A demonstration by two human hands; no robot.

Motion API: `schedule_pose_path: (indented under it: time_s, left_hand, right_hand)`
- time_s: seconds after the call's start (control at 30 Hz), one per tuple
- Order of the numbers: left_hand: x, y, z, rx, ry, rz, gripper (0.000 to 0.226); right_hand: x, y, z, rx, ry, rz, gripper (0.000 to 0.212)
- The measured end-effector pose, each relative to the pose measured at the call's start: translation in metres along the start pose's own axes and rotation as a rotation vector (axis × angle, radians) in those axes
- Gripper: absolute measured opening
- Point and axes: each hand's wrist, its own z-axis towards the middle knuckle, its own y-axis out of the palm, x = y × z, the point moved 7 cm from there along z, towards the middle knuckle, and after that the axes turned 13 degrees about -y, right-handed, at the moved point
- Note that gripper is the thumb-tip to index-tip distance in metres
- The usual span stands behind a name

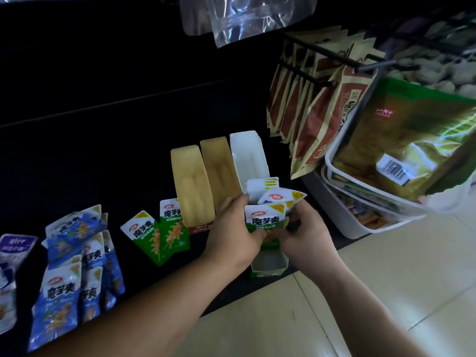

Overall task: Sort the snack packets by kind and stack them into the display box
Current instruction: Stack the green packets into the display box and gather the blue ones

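Note:
Both my hands hold a bunch of green snack packets point(265, 219) upright inside the white-lined display box point(270, 265) at the right of the black shelf. My left hand point(233, 228) grips the bunch from the left, my right hand point(302, 234) from the right and front. More white-backed packets stand behind them in the same box. Two green packets point(161, 234) lie loose on the shelf left of the boxes. A heap of blue packets point(77, 266) lies at the far left.
Two brown-lined display boxes point(192, 186) point(221, 171) stand with nothing in them left of the white one. White baskets point(360, 215) with bagged goods sit at the right, and brown bags point(309, 104) hang from black hooks above. Beige floor tiles point(334, 305) lie below the shelf edge.

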Motion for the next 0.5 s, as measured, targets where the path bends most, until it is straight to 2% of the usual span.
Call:
schedule_pose_path:
  time_s: [0.13, 0.27, 0.43, 0.5]
  left_hand:
    - [-0.006, 0.006, -0.009, -0.069, -0.029, -0.128, 0.065]
    - [-0.010, 0.005, -0.015, -0.037, 0.028, -0.132, 0.052]
    - [-0.009, -0.001, -0.015, 0.046, 0.078, -0.075, 0.047]
    - [-0.013, 0.004, -0.011, 0.016, 0.017, -0.151, 0.052]
  right_hand:
    - [0.001, -0.004, -0.005, 0.000, 0.022, 0.026, 0.052]
    - [0.003, -0.004, -0.008, 0.029, 0.000, 0.048, 0.053]
    - [-0.003, -0.004, -0.011, 0.072, -0.083, 0.077, 0.098]
    - [-0.008, -0.002, -0.009, 0.048, -0.153, 0.040, 0.103]
